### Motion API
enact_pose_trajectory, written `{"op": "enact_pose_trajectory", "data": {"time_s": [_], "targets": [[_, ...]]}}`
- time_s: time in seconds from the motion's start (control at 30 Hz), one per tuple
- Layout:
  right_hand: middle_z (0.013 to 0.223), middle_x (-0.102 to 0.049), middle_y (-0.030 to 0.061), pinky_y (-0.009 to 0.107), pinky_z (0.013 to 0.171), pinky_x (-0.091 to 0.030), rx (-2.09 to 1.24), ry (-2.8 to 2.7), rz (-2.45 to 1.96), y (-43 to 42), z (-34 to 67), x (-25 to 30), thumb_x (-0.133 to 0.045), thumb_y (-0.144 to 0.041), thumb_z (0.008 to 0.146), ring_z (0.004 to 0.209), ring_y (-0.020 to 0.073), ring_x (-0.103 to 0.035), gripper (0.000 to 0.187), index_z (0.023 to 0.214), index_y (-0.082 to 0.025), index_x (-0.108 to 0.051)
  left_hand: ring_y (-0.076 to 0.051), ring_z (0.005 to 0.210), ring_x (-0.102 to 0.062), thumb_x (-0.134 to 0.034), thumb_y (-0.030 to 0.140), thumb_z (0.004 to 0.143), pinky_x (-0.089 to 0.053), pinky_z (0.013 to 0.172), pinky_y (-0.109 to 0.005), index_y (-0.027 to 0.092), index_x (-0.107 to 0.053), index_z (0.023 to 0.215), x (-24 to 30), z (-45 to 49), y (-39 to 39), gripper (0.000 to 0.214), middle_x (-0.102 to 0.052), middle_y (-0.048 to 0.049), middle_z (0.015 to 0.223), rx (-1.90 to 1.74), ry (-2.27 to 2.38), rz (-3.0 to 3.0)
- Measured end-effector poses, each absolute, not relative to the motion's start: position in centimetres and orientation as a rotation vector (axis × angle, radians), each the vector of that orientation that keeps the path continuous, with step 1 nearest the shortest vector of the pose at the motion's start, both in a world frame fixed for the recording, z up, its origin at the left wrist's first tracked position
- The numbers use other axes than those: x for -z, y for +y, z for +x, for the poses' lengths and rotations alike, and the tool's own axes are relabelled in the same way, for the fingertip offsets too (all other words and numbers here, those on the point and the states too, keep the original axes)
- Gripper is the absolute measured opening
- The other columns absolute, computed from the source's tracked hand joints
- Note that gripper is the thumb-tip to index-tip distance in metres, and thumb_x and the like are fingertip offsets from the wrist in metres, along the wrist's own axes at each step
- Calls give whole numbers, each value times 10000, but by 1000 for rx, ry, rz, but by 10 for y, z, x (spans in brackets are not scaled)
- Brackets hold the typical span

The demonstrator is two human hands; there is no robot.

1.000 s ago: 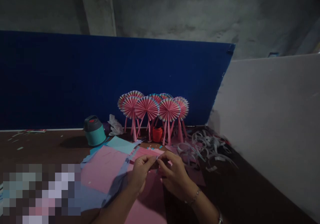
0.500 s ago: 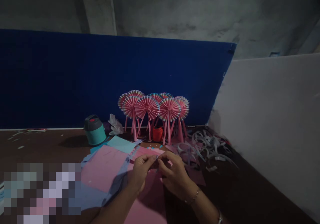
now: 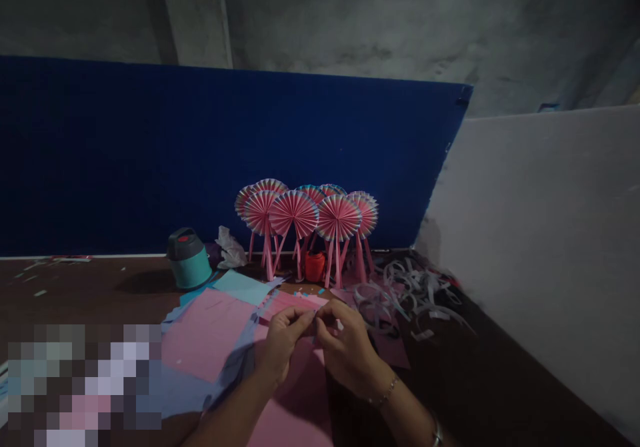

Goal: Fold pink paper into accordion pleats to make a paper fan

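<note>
My left hand (image 3: pixel 286 340) and my right hand (image 3: pixel 347 350) meet above the pink paper sheet (image 3: pixel 295 417), fingertips nearly touching. Both are closed in a pinch, and whatever small thing sits between the fingers is too hidden to make out. Just behind them lies a pink paper piece with creases and a pale blue edge (image 3: pixel 283 302). Left of my left hand a pink square sheet (image 3: pixel 207 334) rests on blue sheets (image 3: pixel 186 392). Farther back stand several pleated pink paper fans (image 3: pixel 294 215) on pink paper legs, with a red object (image 3: pixel 315 267) among them.
A teal container with a dark lid (image 3: pixel 190 267) and crumpled white plastic (image 3: pixel 231 250) stand at the back left. Curled paper strips (image 3: pixel 395 294) are heaped to the right. A blue panel (image 3: pixel 150 160) closes off the back, a pale wall (image 3: pixel 540 234) the right side.
Both hands stay in nearly the same place, with only a slight shift of the fingers. A small pale bit now shows beside my right fingers.
</note>
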State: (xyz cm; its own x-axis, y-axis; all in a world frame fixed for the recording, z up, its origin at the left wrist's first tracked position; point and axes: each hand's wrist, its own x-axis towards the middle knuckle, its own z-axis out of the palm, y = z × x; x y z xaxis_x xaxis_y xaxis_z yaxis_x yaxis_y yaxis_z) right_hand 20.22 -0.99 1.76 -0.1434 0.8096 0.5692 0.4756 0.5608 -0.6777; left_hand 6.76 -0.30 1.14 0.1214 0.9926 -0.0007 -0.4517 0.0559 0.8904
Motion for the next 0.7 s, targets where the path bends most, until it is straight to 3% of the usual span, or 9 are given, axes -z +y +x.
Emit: {"op": "enact_pose_trajectory", "data": {"time_s": [0.1,0.33,0.47,0.6,0.7], "targets": [[710,-576,6,237,624,-398,-392,-1786,-1058,-9,202,-15,-518,-143,785,678,134,-510,85,717,-185,-549,-130,638,-600,-841,350,533,-492,661,-244,127,-692,653,-12,68,-3,294,-669,-17,642,-1294,808,919],[673,-577,14,245,578,-398,-350,-1699,-1020,-10,206,-26,-504,-170,791,622,138,-508,123,685,-196,-563,-131,649,-618,-806,352,606,-506,661,-236,113,-706,688,-10,64,2,272,-688,-45,673,-1342,799,883],[615,-562,0,242,547,-390,-307,-1403,-1084,3,227,-30,-567,-255,760,574,134,-499,119,665,-184,-580,-110,573,-612,-803,165,607,-513,589,-213,91,-688,693,-9,45,23,162,-667,-33,636,-1518,793,572],[621,-577,-3,246,550,-400,-342,-882,-1120,29,262,-24,-619,-393,723,570,130,-509,236,717,-157,-598,-84,605,-611,-651,42,755,-516,618,-187,100,-647,716,-5,11,51,70,-647,-15,659,-1708,851,367],[582,-543,-22,239,512,-377,-281,-631,-1154,44,287,-17,-605,-439,709,528,117,-470,277,682,-165,-582,-125,753,-627,-605,169,848,-537,697,-261,123,-636,903,0,-14,64,77,-657,-27,859,-1791,873,339]]}}
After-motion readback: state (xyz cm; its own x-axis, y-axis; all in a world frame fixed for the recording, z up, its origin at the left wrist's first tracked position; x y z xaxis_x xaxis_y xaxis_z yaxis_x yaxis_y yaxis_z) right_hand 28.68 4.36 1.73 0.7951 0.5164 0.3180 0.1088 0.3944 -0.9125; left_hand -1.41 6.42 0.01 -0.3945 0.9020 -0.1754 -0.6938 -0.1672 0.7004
